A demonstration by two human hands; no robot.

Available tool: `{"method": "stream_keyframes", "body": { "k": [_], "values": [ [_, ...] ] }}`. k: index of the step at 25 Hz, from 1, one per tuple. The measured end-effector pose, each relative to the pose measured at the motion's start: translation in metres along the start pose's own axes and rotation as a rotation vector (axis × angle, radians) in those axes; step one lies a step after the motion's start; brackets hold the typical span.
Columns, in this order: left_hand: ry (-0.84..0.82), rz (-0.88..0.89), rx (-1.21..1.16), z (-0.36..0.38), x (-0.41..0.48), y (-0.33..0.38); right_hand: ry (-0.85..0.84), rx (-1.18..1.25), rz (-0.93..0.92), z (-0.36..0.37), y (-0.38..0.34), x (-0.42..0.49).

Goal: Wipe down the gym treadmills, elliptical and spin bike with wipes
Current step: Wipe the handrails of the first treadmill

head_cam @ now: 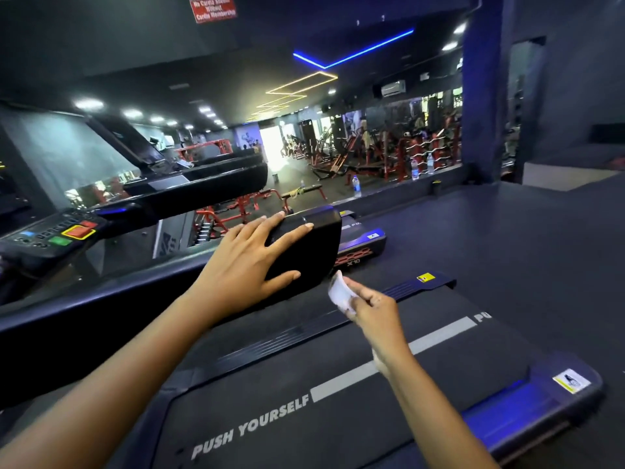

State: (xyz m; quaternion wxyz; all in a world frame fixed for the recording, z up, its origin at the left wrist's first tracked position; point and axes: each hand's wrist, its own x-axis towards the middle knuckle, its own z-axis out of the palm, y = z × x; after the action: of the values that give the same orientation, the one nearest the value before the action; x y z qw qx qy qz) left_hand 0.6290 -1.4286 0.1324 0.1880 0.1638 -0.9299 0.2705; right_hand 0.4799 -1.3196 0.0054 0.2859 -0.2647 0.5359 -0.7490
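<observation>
Left hand rests spread on treadmill handrail; right hand pinches wipe.

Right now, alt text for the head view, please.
A person's left hand rests flat on the black end of a treadmill handrail while the right hand pinches a white wipe just beside it, above the belt printed PUSH YOURSELF. Red weight machines fill the background.

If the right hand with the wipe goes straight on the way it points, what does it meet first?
Most likely the black handrail end, just beyond the wipe; depth is hard to judge.
</observation>
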Motion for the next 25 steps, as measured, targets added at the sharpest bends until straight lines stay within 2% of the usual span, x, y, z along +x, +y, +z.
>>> {"method": "stream_keyframes", "body": {
  "k": [2, 5, 7, 10, 12, 15, 20, 25],
  "values": [
    [0.053, -0.058, -0.094, -0.005, -0.010, 0.022, -0.023, -0.099, 0.000, -0.021, -0.011, -0.006],
    [0.163, -0.041, -0.279, -0.003, -0.030, 0.060, -0.034, -0.257, -0.009, -0.047, -0.013, -0.019],
    [0.134, 0.014, -0.441, 0.009, -0.041, 0.087, -0.003, -0.344, 0.007, -0.062, -0.013, -0.028],
    [-0.076, 0.041, -0.644, 0.049, -0.048, 0.122, 0.069, -0.494, 0.032, -0.083, -0.009, -0.041],
    [-0.252, 0.018, -0.748, 0.084, -0.046, 0.144, 0.121, -0.689, 0.065, -0.101, -0.003, -0.049],
    [-0.437, 0.015, -0.868, 0.134, -0.044, 0.181, 0.094, -0.922, 0.119, -0.138, 0.017, -0.052],
    [-0.634, 0.003, -0.897, 0.207, -0.021, 0.245, 0.013, -1.154, 0.251, -0.225, 0.057, -0.026],
    [-0.887, -0.081, -0.807, 0.275, 0.067, 0.301, -0.078, -1.253, 0.299, -0.314, 0.081, 0.058]
  ]
}}
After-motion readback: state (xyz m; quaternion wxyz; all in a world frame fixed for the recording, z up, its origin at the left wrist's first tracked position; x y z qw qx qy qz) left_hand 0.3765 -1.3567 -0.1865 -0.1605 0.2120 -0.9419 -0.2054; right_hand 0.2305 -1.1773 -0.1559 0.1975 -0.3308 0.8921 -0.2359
